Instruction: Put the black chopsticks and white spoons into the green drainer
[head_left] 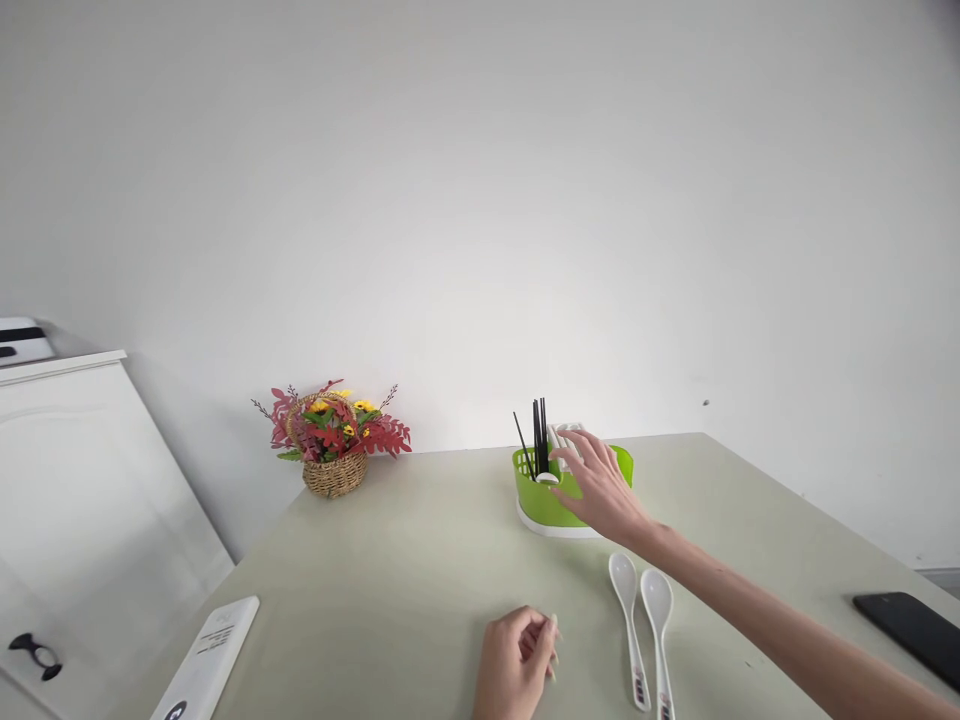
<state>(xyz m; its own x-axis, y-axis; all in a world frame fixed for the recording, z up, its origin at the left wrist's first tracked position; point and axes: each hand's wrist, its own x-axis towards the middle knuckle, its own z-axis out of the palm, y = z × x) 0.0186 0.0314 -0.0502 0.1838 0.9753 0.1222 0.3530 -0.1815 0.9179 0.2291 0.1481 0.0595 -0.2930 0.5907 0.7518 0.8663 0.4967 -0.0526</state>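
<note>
A green plastic cutlery holder (pixel 537 503) stands toward the back of the pale green table (pixel 405 570). It holds several black chopsticks (pixel 538 436) and white utensil handles (pixel 562 437). My right hand (pixel 600 487) reaches over the holder's front with its fingers spread, fingertips at the white handles, and nothing is visibly gripped. Two white spoons (pixel 643 628) lie side by side on the table below my right forearm. My left hand (pixel 517 663) rests on the table near the front edge, fingers loosely curled and holding nothing.
A wicker basket of red and yellow artificial flowers (pixel 332 440) sits at the back left of the table. A white flat device (pixel 208 657) lies at the front left. A black phone (pixel 911 630) lies near the right edge. A white cabinet (pixel 75 500) stands left.
</note>
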